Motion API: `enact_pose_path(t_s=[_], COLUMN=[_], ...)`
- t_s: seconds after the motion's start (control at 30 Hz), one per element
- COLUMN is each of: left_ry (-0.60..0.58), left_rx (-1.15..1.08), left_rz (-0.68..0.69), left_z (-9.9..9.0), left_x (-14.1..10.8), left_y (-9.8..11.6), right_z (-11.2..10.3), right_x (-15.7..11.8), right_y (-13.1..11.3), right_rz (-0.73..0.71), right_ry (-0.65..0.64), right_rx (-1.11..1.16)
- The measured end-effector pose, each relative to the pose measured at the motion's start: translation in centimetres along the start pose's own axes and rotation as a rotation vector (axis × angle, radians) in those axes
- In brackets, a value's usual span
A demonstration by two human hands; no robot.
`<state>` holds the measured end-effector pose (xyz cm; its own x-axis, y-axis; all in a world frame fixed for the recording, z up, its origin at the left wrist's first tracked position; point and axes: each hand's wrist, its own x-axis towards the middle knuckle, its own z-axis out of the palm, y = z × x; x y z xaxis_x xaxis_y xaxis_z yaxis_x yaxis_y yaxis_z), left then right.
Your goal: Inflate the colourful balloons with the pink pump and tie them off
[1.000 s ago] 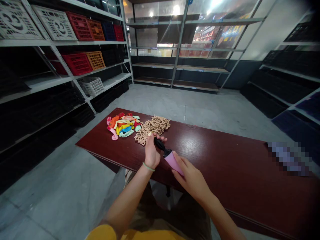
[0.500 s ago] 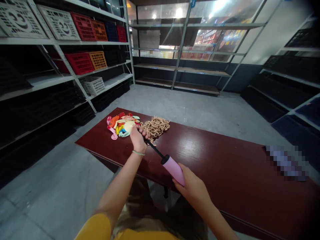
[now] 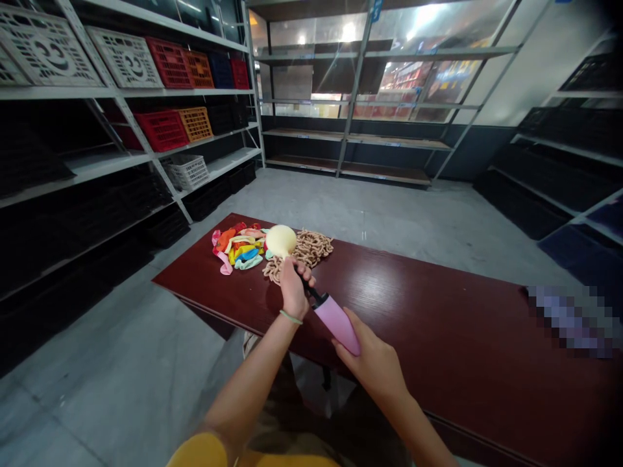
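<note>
A cream-coloured balloon (image 3: pixel 281 241), partly inflated and round, stands out beyond the fingers of my left hand (image 3: pixel 296 285). That hand is closed round the balloon's neck and the black end of a hand-held balloon pump (image 3: pixel 337 323); the join itself is hidden. My right hand (image 3: pixel 372 357) grips the pump's pink barrel at its near end. A short length of black rod shows between the barrel and my left hand. Just past the balloon lie a heap of deflated coloured balloons (image 3: pixel 238 250) and a pile of tan, twisted long pieces (image 3: pixel 314 246).
Both piles lie at the left end of a dark red table (image 3: pixel 413 305). At its right end is a blurred-out item (image 3: pixel 569 321). Shelves with plastic crates (image 3: pixel 160 130) stand on the left, with more racks (image 3: pixel 350 143) behind and on the right.
My left hand has moved right and nearer the pink barrel, so less black rod shows. The cream balloon has moved along with it and looks bigger and rounder.
</note>
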<state>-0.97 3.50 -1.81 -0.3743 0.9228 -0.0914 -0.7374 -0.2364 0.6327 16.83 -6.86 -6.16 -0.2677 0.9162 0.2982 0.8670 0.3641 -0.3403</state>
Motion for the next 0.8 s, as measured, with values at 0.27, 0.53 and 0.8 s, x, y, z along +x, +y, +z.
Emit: enact_pose_path(t_s=[0.27,0.53,0.8], left_ry=[0.059,0.096,0.063], left_rx=[0.06,-0.056,-0.032], left_rz=[-0.004,0.045,0.044], left_z=[-0.9,-2.0,-1.3], left_x=[0.5,3.4,1.9], left_y=[-0.5,2.5,0.8], right_z=[0.2,-2.4,-1.3], right_x=[-1.1,-5.2,-1.3], right_y=[0.6,4.4,2.2], right_rz=[-0.023,-0.078,0.032], right_ry=[-0.073,-0.094,-0.116], right_rx=[0.057,0.1,0.074])
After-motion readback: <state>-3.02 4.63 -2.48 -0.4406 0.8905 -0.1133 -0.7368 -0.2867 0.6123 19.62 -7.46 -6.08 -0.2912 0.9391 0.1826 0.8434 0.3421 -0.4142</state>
